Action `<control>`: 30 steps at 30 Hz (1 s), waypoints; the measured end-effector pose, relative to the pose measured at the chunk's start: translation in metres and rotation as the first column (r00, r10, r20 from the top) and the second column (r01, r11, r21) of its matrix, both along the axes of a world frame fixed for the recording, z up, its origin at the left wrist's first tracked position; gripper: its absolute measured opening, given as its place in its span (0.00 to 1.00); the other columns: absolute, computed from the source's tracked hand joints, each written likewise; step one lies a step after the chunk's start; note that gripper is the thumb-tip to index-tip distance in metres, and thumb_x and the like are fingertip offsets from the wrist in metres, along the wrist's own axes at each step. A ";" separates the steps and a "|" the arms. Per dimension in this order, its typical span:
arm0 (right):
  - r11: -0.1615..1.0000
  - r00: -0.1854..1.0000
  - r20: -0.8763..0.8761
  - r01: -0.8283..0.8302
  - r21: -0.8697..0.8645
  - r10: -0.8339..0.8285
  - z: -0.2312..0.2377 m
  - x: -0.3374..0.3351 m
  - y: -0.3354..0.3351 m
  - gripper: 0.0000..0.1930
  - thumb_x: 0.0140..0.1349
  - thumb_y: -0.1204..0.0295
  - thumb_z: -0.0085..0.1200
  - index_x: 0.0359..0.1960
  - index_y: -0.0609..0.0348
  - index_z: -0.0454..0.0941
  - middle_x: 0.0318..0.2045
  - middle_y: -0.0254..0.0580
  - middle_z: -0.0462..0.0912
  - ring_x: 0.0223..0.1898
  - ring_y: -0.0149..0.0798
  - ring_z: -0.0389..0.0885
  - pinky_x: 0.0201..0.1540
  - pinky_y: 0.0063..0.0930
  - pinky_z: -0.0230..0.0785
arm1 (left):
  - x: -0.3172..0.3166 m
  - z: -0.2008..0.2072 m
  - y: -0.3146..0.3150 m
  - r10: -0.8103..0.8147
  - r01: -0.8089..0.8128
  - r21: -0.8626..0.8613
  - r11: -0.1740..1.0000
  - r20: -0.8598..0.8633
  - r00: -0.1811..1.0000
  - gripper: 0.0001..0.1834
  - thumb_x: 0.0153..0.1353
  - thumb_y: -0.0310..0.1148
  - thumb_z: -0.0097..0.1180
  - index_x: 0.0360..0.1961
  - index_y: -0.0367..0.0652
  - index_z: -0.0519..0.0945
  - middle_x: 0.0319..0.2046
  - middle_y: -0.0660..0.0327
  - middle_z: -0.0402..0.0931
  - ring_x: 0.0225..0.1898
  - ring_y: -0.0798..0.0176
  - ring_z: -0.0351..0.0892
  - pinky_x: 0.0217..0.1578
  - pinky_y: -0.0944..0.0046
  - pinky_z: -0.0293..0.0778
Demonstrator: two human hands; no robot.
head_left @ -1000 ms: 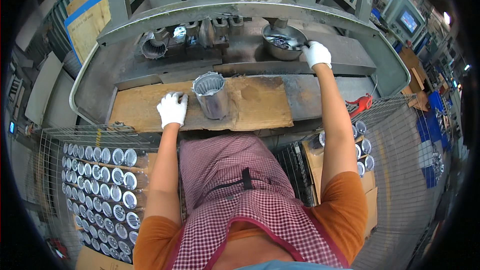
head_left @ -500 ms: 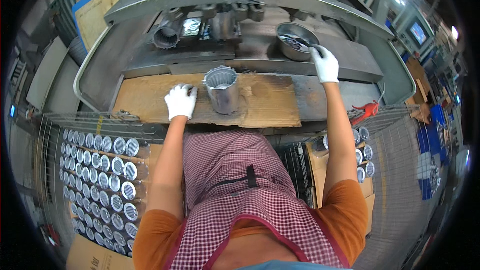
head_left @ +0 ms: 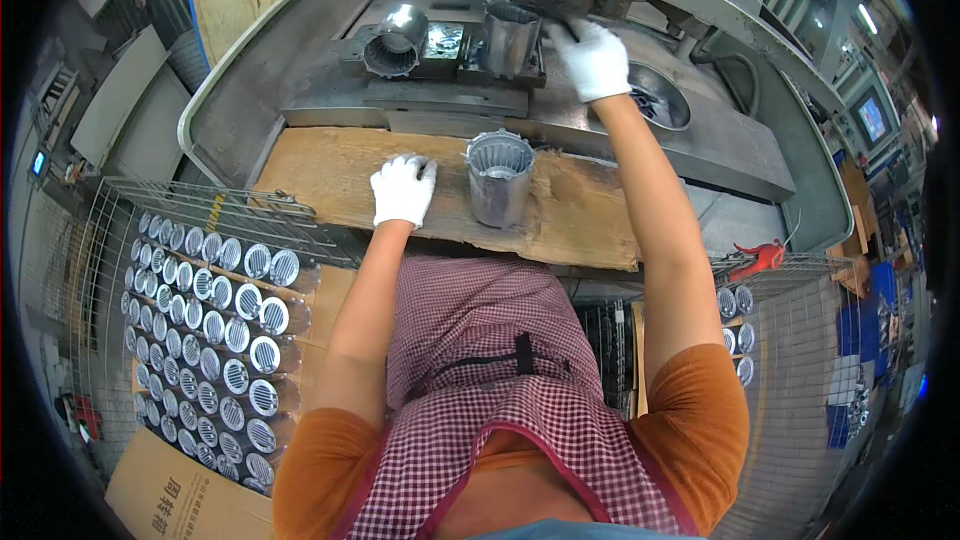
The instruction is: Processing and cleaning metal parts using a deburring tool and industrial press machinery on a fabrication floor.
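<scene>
Since the head view looks down, you get the finned metal housing [head_left: 499, 196] upright on the brown board [head_left: 340, 170], near its front edge. Probably stiff, hefty-ish, slick under gloves, so I'd wrap the outer wall below the toothed rim. Left hand [head_left: 403, 192] sits nearby, fingers loose, slightly apart; right hand [head_left: 594, 62] is blurry beside a second housing [head_left: 511, 43], can't tell its fingers. More board runs rightward.

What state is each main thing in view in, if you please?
Metal cylinder on brown board: upright, open-topped
Left machine cylinder: tilted, open end toward person
Right machine cylinder: upright
Metal bowl: partly hidden, holding loose pieces
Screen: lit
Left hand: resting on board
Right hand: blurred, grip unclear
Basket cylinders: stacked
</scene>
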State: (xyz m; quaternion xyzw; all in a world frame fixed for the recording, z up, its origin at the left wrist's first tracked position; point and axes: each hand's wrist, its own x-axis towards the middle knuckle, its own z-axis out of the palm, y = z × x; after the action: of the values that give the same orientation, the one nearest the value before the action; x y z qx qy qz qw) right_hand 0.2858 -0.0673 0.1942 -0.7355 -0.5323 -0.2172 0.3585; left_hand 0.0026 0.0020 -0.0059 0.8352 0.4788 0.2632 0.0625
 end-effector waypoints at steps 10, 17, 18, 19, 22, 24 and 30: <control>0.947 0.976 -0.099 0.212 0.241 -0.193 -0.003 0.108 -0.069 0.21 0.65 0.49 0.53 0.44 0.53 0.85 0.41 0.54 0.85 0.46 0.56 0.83 0.50 0.46 0.73 | 0.002 0.001 -0.001 0.019 -0.025 0.042 0.999 0.149 0.989 0.23 0.66 0.51 0.54 0.56 0.50 0.81 0.51 0.52 0.81 0.54 0.48 0.78 0.57 0.47 0.68; 0.941 0.935 -0.137 0.309 -0.137 -0.327 -0.037 0.132 -0.130 0.22 0.67 0.48 0.50 0.48 0.49 0.85 0.44 0.52 0.86 0.48 0.56 0.83 0.51 0.45 0.73 | 0.007 0.041 -0.036 -0.115 0.345 -0.291 0.892 0.592 0.798 0.42 0.65 0.47 0.60 0.76 0.51 0.56 0.55 0.43 0.80 0.54 0.49 0.83 0.54 0.56 0.76; 0.936 0.931 -0.156 0.301 -0.181 -0.330 -0.045 0.132 -0.138 0.22 0.67 0.48 0.50 0.47 0.49 0.85 0.44 0.53 0.86 0.48 0.56 0.83 0.51 0.45 0.73 | 0.017 0.048 -0.044 -0.141 0.464 -0.351 0.813 0.656 0.741 0.45 0.58 0.52 0.66 0.73 0.51 0.63 0.56 0.44 0.79 0.57 0.48 0.81 0.56 0.54 0.75; 0.919 0.926 -0.158 0.295 -0.262 -0.342 -0.051 0.134 -0.142 0.24 0.66 0.46 0.50 0.51 0.48 0.84 0.45 0.52 0.86 0.48 0.56 0.83 0.53 0.45 0.73 | 0.025 0.055 -0.050 -0.296 0.449 -0.242 0.860 0.480 0.826 0.44 0.53 0.54 0.69 0.68 0.49 0.69 0.55 0.46 0.80 0.55 0.47 0.81 0.56 0.54 0.75; 0.854 0.902 -0.020 0.400 -0.333 -0.430 -0.074 0.130 -0.159 0.27 0.65 0.43 0.52 0.57 0.45 0.80 0.47 0.51 0.86 0.49 0.56 0.83 0.54 0.48 0.73 | 0.034 0.074 -0.068 -0.267 0.312 -0.286 0.906 0.186 0.946 0.37 0.42 0.59 0.74 0.46 0.44 0.82 0.46 0.51 0.83 0.49 0.45 0.82 0.53 0.51 0.76; 0.762 0.813 0.175 0.582 -0.283 -0.556 -0.084 0.123 -0.175 0.35 0.63 0.38 0.52 0.66 0.44 0.72 0.53 0.50 0.82 0.54 0.58 0.79 0.55 0.53 0.70 | 0.029 0.082 -0.084 -0.360 0.380 -0.105 0.919 0.167 0.918 0.30 0.39 0.58 0.75 0.30 0.42 0.83 0.38 0.52 0.83 0.42 0.47 0.82 0.45 0.51 0.77; 0.970 0.964 -0.123 0.240 0.023 -0.236 -0.123 0.063 -0.219 0.35 0.60 0.46 0.62 0.65 0.52 0.73 0.56 0.54 0.80 0.57 0.56 0.77 0.61 0.47 0.68 | 0.021 0.095 -0.127 -0.697 0.627 0.394 0.672 0.050 0.716 0.16 0.37 0.43 0.74 0.22 0.46 0.82 0.48 0.48 0.82 0.34 0.52 0.84 0.34 0.54 0.75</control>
State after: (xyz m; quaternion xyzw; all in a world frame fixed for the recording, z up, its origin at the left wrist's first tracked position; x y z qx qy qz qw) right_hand 0.3488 -0.2860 0.0711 -0.7990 -0.4135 -0.2241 0.3748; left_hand 0.0239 -0.1248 0.0896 0.9187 0.0784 0.3837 0.0515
